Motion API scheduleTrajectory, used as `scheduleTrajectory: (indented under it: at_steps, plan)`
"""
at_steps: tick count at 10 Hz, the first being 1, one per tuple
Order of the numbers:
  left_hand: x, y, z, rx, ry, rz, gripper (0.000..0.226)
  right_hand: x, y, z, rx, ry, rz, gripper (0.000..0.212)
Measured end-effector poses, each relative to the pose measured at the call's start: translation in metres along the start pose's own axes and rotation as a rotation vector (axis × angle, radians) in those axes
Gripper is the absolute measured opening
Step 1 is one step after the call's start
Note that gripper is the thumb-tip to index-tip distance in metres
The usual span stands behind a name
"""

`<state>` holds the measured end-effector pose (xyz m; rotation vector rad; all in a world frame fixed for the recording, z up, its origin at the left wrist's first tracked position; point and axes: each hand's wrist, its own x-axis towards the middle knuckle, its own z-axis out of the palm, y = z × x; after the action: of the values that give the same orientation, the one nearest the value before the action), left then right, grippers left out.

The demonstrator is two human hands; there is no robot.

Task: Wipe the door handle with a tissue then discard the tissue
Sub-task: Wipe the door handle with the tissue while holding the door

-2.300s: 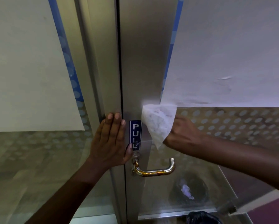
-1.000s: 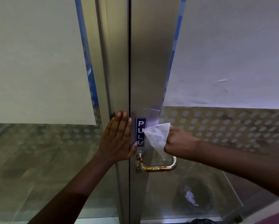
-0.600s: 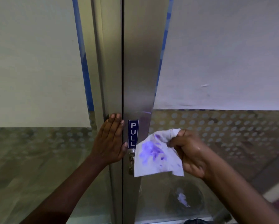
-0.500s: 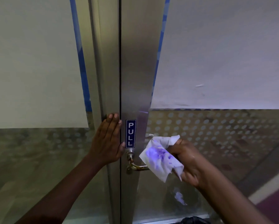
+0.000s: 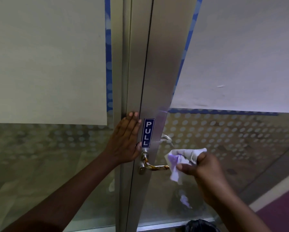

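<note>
A metal lever door handle (image 5: 154, 167) with brown rust stains sticks out of the steel door frame, below a blue PULL sign (image 5: 147, 132). My right hand (image 5: 201, 166) grips a crumpled white tissue (image 5: 179, 162) with purple stains and wraps it over the outer end of the handle, hiding that end. My left hand (image 5: 126, 141) lies flat with fingers together against the frame's edge, just left of the sign.
Frosted dotted glass panels with large white paper sheets (image 5: 46, 61) flank the steel frame (image 5: 157, 72). A black bag-like object (image 5: 201, 226) shows at the bottom edge. Through the glass a dark bin shape with a pale scrap (image 5: 184, 200) is dimly visible.
My right hand brought the tissue down from beside the PULL sign, showed its purple stains, and now closes it around the handle's outer end. My left hand stays pressed on the frame.
</note>
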<state>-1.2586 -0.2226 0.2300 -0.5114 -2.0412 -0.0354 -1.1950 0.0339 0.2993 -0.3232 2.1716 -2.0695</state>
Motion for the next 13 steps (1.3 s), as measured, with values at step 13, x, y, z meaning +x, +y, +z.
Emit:
scheduleTrajectory:
  at_steps: [13]
  plan:
    - [0.003,-0.002,0.011,0.045,0.114,-0.013,0.051,0.066,0.109,0.119,-1.349,-0.011,-0.193,0.022]
